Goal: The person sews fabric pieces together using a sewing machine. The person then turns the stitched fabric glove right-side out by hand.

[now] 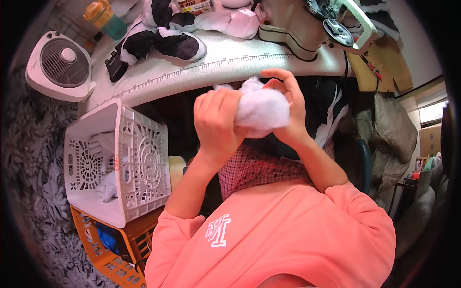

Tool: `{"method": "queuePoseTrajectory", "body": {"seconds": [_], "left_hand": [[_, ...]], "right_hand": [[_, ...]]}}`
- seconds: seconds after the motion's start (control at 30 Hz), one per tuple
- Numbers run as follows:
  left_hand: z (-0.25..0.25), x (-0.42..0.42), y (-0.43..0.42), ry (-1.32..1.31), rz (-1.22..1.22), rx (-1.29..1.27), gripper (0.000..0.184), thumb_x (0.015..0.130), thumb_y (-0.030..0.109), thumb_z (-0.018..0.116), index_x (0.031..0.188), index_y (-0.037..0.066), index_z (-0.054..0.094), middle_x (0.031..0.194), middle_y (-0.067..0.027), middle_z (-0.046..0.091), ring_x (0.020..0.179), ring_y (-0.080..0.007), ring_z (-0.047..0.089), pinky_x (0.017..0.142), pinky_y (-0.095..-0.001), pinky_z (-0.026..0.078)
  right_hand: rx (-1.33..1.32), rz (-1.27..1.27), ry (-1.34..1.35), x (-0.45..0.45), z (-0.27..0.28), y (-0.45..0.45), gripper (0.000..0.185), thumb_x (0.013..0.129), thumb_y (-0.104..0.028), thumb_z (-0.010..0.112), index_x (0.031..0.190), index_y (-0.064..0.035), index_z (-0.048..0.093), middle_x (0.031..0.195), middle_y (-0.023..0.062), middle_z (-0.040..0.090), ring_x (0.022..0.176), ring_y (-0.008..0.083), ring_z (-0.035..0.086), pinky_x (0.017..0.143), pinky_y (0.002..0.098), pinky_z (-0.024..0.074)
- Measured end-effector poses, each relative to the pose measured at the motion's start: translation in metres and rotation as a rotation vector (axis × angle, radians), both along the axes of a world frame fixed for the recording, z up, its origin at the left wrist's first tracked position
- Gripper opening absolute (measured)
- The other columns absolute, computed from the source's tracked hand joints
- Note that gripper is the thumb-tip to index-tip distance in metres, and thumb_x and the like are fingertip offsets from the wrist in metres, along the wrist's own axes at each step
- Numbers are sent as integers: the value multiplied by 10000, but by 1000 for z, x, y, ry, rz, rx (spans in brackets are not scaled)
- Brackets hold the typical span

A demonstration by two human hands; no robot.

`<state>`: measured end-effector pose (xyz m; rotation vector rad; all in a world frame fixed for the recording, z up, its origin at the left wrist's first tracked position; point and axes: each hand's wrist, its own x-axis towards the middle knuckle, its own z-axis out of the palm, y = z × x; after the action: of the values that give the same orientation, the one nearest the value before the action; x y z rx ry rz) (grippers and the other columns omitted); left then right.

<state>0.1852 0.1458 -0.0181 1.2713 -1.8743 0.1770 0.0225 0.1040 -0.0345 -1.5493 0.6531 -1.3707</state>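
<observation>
A fluffy white fabric piece [263, 109] is held up between both hands, just past the table's front edge. My left hand [217, 117] wraps its fingers round the left side of the piece. On the right side, my right hand [291, 103] grips it, with the index finger raised and bent over the top. Behind the hands, black and white fabric pieces [180, 44] lie on the white table [230, 65], which has a printed ruler along its edge.
A sewing machine [293, 29] stands at the back right. A white crate [144, 153] sits on an orange crate [139, 240] at left. Near the table's left end are a fan [65, 65] and a bottle [106, 21]. Grey fluffy material [38, 168] covers the far left.
</observation>
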Motion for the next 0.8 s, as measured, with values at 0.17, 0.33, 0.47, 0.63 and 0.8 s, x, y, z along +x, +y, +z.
{"method": "queuePoseTrajectory", "body": {"seconds": [0.17,0.33,0.47,0.63,0.8], "left_hand": [[6,13,-3,367,-47,293,247,660,22,688,906,37,663,819,-111,649,758,-253,643,699,-333,483],[1,22,-4,743,-118,682,159,693,-44,631,835,-21,700,717,-31,666,686,-63,592,627,-236,480],[-5,15,-4,981,-122,708,153,734,-38,596,836,-17,707,750,-8,667,698,-60,584,638,-228,477],[-14,12,-6,1135,-374,824,186,763,-15,608,924,-26,700,853,-29,689,765,-84,620,701,-238,500],[-11,5,-7,1105,-286,805,118,768,7,611,851,-5,695,797,2,662,743,-72,591,673,-238,481]], "right_hand": [[502,452,-255,-1,-3,-6,675,766,-44,744,1389,-31,485,1080,24,629,946,74,596,793,222,467],[566,651,-229,-4,1,1,710,769,0,751,1422,-41,478,1311,38,582,1178,110,546,996,285,445],[743,553,-209,-7,9,8,724,773,-24,773,1429,-49,468,1349,43,549,1226,143,519,1049,315,406],[731,770,-361,-3,4,18,941,775,-188,814,1533,-57,273,1460,76,438,1317,187,450,1102,319,334],[753,754,-410,-5,1,15,964,772,-213,823,1540,-64,259,1422,80,467,1297,189,468,1093,319,343]]}}
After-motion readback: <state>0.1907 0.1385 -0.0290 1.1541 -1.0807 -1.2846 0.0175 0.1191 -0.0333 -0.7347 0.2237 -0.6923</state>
